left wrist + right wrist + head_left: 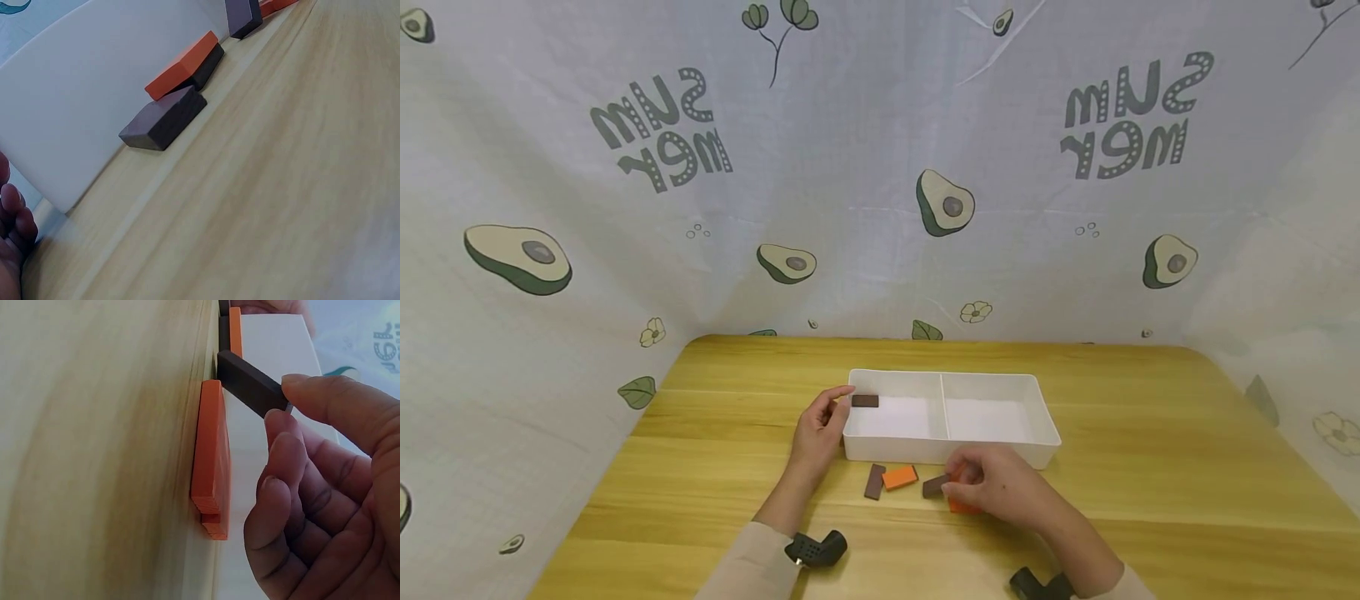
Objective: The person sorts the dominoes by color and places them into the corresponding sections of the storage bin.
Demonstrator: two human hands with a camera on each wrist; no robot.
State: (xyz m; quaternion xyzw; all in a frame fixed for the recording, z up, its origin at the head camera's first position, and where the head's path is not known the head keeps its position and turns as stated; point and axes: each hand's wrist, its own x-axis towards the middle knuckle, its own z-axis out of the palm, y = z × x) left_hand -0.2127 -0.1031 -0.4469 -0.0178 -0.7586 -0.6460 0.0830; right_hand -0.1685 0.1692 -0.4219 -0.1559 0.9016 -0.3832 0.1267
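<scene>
My right hand (1000,483) pinches one end of a dark brown block (253,384) between thumb and fingertips, tilted above the table. Orange blocks (209,450) lie just beneath and beside it, partly hidden by the hand in the head view. My left hand (820,429) rests at the left end of a white two-compartment box (895,450), index fingertip and thumb at its rim. Inside the left compartment, close to those fingertips, is another dark brown block (865,401). In the left wrist view only curled fingertips (14,203) show, near the box corner.
In front of the box lie a dark brown block (874,482) and an orange block (900,477) with a dark underside, the two touching. A divider (944,406) splits the box. A printed curtain (865,183) hangs behind the wooden table (700,467).
</scene>
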